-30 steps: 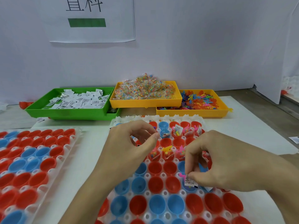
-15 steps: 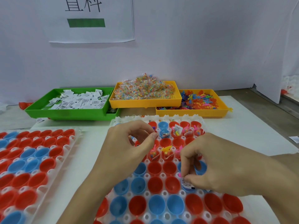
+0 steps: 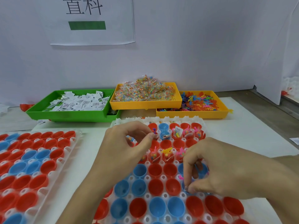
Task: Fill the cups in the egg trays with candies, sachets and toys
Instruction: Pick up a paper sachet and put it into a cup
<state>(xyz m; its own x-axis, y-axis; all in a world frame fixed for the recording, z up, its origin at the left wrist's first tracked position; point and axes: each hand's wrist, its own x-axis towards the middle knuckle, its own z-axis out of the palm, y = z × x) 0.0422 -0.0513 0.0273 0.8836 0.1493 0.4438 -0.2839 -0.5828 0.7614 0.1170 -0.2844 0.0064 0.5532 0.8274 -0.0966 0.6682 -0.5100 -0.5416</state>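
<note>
Cups, red and blue, sit in the middle egg tray [image 3: 200, 122]; far rows hold fillings, near rows look bare. Right hand [image 3: 226, 172]: fingertips [image 3: 187, 188] pinched narrow over a blue cup [image 3: 186, 189], something small between them, a pink toy [image 3: 180, 177] just beside; what they hold, cannot tell. Left hand [image 3: 123, 143]: thumb and forefinger nearly closed, contents hidden. Second tray [image 3: 71, 143] lies to the left. Behind: green bin [image 3: 68, 115] of sachets, yellow bin [image 3: 145, 105] of candy packets, another yellow bin [image 3: 191, 114] of toys. Judgement: fillings light, crinkly or thin; pinch by an edge, drop gently.
</note>
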